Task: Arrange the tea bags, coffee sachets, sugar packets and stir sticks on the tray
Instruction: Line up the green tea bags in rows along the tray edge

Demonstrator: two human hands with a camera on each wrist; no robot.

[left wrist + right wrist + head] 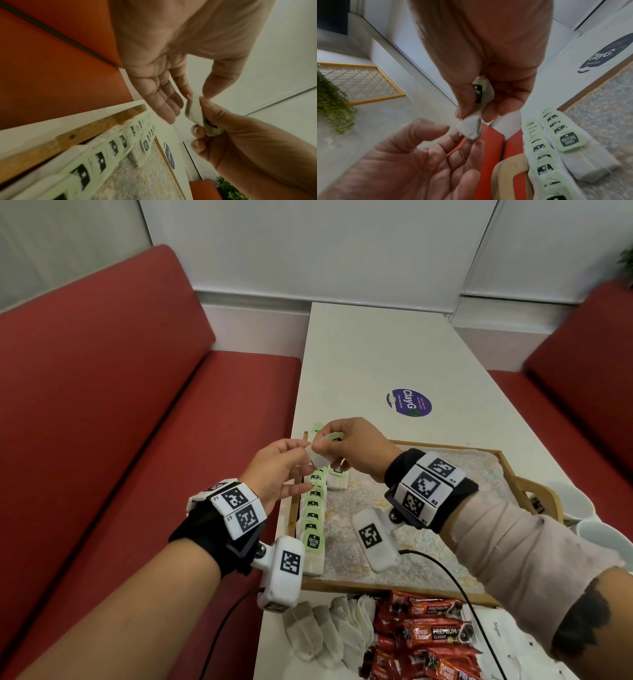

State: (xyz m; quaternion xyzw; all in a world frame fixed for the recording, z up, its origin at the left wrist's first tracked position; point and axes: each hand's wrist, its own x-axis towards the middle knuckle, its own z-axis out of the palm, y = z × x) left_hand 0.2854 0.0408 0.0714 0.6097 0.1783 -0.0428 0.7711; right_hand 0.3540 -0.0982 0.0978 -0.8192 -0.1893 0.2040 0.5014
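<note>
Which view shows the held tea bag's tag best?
Right wrist: the tea bag hangs unobscured, tag facing the lens under the right hand's thumb. Left wrist is blurred; head shows it small, tag mostly hidden.

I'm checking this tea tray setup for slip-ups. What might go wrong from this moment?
1. The right hand pinches the tea bag with its green tag folded against it, above the tray's left rim; let go now, it may land on the red bench.
2. The left hand only touches the bag's end, so a handover may fumble.
3. Setting it down may knock the overlapped row of tea bags.
</note>
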